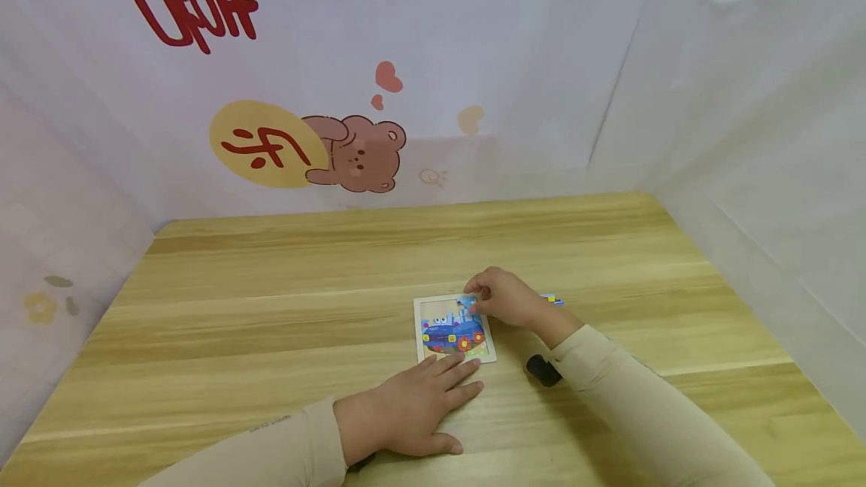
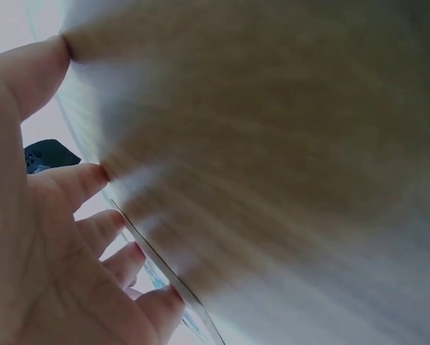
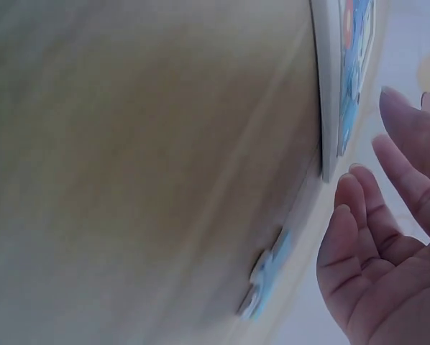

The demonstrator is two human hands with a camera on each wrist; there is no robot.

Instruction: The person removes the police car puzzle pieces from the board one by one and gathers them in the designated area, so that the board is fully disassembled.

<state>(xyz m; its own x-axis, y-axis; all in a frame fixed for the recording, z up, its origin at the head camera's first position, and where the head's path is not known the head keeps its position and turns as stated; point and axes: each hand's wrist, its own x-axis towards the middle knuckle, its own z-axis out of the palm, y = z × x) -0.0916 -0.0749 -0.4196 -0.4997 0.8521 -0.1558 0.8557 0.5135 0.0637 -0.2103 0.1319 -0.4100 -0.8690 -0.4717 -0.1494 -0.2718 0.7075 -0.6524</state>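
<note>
A small jigsaw puzzle [image 1: 449, 333] of a blue vehicle with red wheels lies in a pale frame, with bare backing visible at its upper left. My left hand [image 1: 416, 408] rests palm down on the table, fingers spread, some fingertips on the frame's near edge. At the upper right corner, the thumb and forefinger of my right hand [image 1: 507, 297] touch a blue puzzle piece [image 1: 465, 300]. In the right wrist view those fingers are loosely bent and apart, and nothing shows between them.
Right of the frame lie loose puzzle pieces [image 3: 265, 273], partly hidden behind my right wrist in the head view. A black device [image 1: 543, 370] sits at the right cuff. The wooden table [image 1: 271, 322] meets white printed cloth walls [image 1: 507, 43] at the back and sides.
</note>
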